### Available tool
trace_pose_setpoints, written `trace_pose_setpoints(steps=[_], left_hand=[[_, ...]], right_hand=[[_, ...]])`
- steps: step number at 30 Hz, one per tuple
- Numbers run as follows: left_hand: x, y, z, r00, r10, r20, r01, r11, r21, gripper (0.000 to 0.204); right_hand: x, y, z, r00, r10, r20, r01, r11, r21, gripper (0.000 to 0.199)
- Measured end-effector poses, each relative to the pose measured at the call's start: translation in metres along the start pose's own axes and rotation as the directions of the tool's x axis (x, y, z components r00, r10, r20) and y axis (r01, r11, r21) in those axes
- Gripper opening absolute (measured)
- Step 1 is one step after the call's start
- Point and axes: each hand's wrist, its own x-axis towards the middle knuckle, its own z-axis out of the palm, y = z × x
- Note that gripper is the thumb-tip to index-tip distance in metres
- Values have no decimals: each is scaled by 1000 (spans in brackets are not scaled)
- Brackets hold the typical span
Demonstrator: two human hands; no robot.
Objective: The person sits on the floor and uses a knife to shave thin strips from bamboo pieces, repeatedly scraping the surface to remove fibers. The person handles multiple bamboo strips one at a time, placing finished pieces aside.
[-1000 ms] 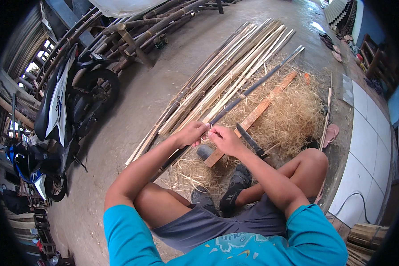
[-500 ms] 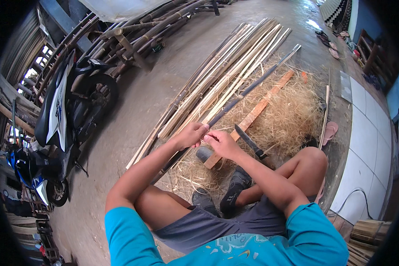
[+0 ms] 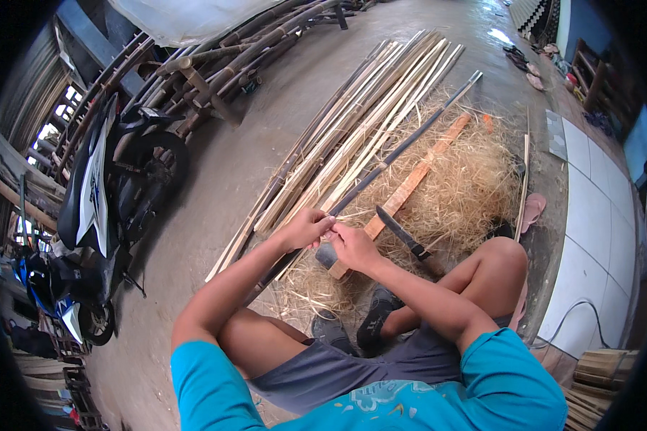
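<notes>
Blue-white parked motorcycle [image 3: 93, 208] far left. Pale split bamboo strips [image 3: 352, 136] bundled on concrete, centre. Left hand [image 3: 305, 228] and right hand [image 3: 352, 248] touching, both pinched shut on long dark bamboo strip [image 3: 402, 147]. Dark-bladed knife [image 3: 402, 233] just right, on straw-coloured shavings [image 3: 467, 179].

Bamboo workshop: split strips [image 3: 352, 136], shavings [image 3: 467, 179]

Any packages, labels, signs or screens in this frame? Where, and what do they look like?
No packages, signs or screens in view.
Motorcycle: parked at left, white and black side panel with dark decal markings, too small to make out.
Shirt: bottom edge, turquoise with a pale printed graphic, partly cut off.
Both hands meet over a thin bamboo strip, which carries no label.
</notes>
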Motion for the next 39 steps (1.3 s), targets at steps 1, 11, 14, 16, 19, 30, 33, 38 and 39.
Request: trace_pose_setpoints(steps=[1, 11, 14, 16, 19, 30, 33, 38, 39], left_hand=[[2, -4, -3, 1000, -5, 8, 5, 1000, 6, 36], [-3, -12, 21, 997, 36, -62, -44, 991, -125, 30], [4, -36, 29, 927, 366, -83, -353, 925, 142, 25], [4, -31, 36, 883, 460, -95, -428, 871, 241, 22], [3, -26, 35, 967, 239, -88, -230, 968, 98, 20], [-3, -21, 31, 999, 29, 33, -25, 993, -114, 25], [-2, -32, 30, 1000, 16, 13, -14, 989, -148, 26], [-3, -48, 30, 993, -47, 105, 78, 948, -308, 28], [0, -48, 33, 989, -44, 142, 97, 916, -390, 29]], right_hand=[[3, 1, -4, 997, -29, 65, 28, 999, 20, 28], [18, -11, -42, 985, -156, 77, 174, 882, -439, 20], [24, -9, -52, 993, -85, 85, 113, 902, -416, 24], [22, -8, -51, 994, -78, 76, 98, 940, -327, 22], [24, 3, -55, 987, -87, 135, 97, 993, -72, 22], [15, 12, -28, 985, -71, -159, 65, 997, -40, 21], [13, 13, -19, 993, -33, -113, 39, 998, 48, 22], [3, 8, -12, 995, -4, -99, 8, 999, 44, 20], [1, 10, -9, 990, 33, -137, -25, 998, 59, 19]])
